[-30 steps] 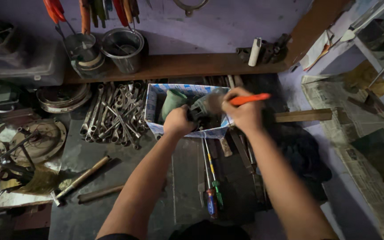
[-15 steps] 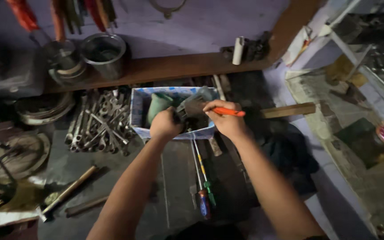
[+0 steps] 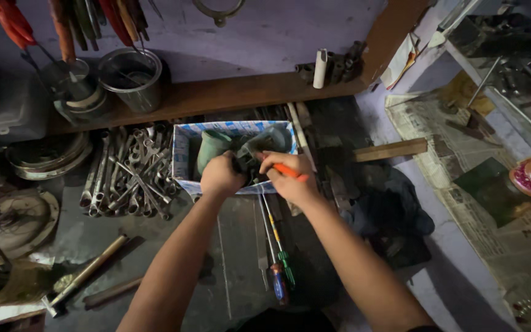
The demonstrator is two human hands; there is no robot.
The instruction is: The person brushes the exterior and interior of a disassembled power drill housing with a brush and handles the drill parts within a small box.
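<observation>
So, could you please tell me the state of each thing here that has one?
left hand: closed on a dark part in the box
right hand: gripping an orange-handled tool
cardboard box: open, holding parts
metal pot: upright on the shelf
spanners: heaped loose
screwdrivers: lying flat

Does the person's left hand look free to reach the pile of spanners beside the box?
Probably not right now: the left hand is busy gripping a dark part over the box. The spanners lie uncovered just to its left, so nothing else blocks them.
</observation>
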